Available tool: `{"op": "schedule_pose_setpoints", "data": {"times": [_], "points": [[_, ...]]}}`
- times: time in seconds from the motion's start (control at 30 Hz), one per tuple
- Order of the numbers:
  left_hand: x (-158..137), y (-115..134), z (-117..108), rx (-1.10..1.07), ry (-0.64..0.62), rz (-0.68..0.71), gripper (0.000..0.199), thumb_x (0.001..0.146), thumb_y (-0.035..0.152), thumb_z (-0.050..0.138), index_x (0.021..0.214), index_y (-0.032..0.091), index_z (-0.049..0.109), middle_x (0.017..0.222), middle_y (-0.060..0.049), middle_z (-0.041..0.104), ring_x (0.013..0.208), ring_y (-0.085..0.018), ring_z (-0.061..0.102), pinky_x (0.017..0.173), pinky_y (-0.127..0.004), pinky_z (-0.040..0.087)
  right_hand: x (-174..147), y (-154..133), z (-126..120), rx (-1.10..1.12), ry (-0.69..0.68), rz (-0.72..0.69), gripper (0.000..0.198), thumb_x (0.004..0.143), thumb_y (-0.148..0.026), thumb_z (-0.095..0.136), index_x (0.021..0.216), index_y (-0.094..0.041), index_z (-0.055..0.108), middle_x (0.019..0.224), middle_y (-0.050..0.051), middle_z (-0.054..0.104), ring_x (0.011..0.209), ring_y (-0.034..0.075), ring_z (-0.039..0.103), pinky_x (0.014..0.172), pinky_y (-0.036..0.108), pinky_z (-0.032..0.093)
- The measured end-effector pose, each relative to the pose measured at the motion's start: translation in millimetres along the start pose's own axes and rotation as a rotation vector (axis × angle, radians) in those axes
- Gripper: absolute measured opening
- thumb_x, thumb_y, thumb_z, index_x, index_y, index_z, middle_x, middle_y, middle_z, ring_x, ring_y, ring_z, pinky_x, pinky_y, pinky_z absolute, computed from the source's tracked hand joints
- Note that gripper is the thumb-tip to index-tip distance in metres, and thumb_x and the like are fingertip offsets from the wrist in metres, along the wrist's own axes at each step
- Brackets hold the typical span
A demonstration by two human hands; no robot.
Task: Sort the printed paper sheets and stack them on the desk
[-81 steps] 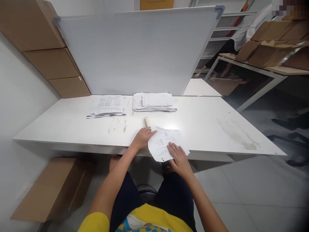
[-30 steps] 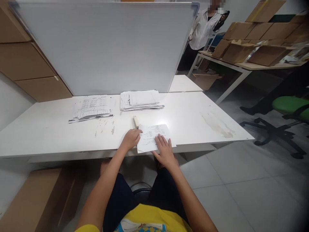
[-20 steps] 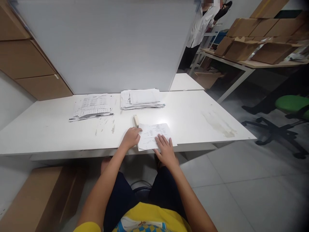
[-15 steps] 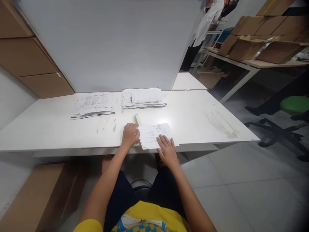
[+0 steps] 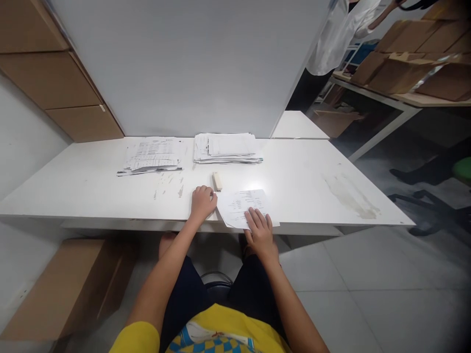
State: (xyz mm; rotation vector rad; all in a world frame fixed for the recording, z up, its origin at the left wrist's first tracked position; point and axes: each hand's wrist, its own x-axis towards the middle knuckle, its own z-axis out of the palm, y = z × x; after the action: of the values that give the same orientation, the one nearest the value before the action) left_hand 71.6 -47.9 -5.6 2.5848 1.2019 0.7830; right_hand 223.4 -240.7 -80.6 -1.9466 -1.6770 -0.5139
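A thin set of printed paper sheets (image 5: 235,203) lies at the front edge of the white table, its lower edge slightly over the rim. My left hand (image 5: 203,202) is closed at the sheets' left side, fingers curled and thumb pressed to the forefinger at the paper's edge. My right hand (image 5: 259,230) rests with spread fingers flat on the lower right of the sheets, its thumb just off their near edge. Just beyond the left fingertips lies a small cream-coloured oblong object (image 5: 217,181) with a dark near end; its kind is unclear.
Two paper stacks, a left one (image 5: 152,154) and a middle one (image 5: 228,147), lie at the back of the table (image 5: 301,186) before a grey panel (image 5: 202,63). Cardboard boxes (image 5: 69,81) stand at left. A person in white (image 5: 329,44) stands behind the panel at right.
The camera view has shifted, moving the scene rightward. The cream object now shows whole, apart from my left fingers. The sheets' left edge has turned slightly; both hands stay at the paper.
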Motion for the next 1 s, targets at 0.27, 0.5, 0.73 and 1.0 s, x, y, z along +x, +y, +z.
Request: {"op": "schedule_pose_setpoints", "data": {"times": [0.27,0.5,0.73,1.0], "points": [[3,-7,7,-0.050,0.029,-0.049,0.007,0.083,0.018,0.054,0.086,0.021,0.059,0.093,-0.009,0.064,0.095,-0.029,0.056,0.082,-0.044,0.047,9,0,3,-0.008,-0.042,-0.006,0.061,0.094,-0.027,0.041,0.153,-0.021,0.028,0.148,0.011,0.047,0.138,0.027,0.039,0.116,0.050,0.019],[4,-10,8,-0.114,0.061,-0.061,0.034,0.078,0.015,0.057,0.112,0.020,0.057,0.110,-0.012,0.063,0.108,-0.032,0.054,0.094,-0.048,0.046,21,4,-4,-0.006,-0.155,-0.032,0.063,0.094,-0.029,0.040,0.155,-0.021,0.025,0.151,0.010,0.043,0.140,0.027,0.036,0.116,0.049,0.020],[-2,3,-4,-0.096,-0.011,0.251,0.056,0.078,0.013,0.051,0.134,0.017,0.046,0.140,-0.011,0.051,0.133,-0.028,0.041,0.111,-0.045,0.035,8,31,-11,-0.052,-0.105,0.008,0.062,0.095,-0.030,0.040,0.155,-0.022,0.025,0.150,0.009,0.045,0.139,0.027,0.038,0.115,0.046,0.024],[-4,7,-1,-0.021,-0.100,0.226,0.060,0.079,0.005,0.044,0.138,0.018,0.049,0.145,-0.010,0.049,0.134,-0.028,0.042,0.107,-0.047,0.039,16,21,-12,-0.035,-0.178,-0.025,0.061,0.095,-0.030,0.039,0.155,-0.021,0.025,0.152,0.010,0.042,0.140,0.028,0.036,0.113,0.046,0.024]]}}
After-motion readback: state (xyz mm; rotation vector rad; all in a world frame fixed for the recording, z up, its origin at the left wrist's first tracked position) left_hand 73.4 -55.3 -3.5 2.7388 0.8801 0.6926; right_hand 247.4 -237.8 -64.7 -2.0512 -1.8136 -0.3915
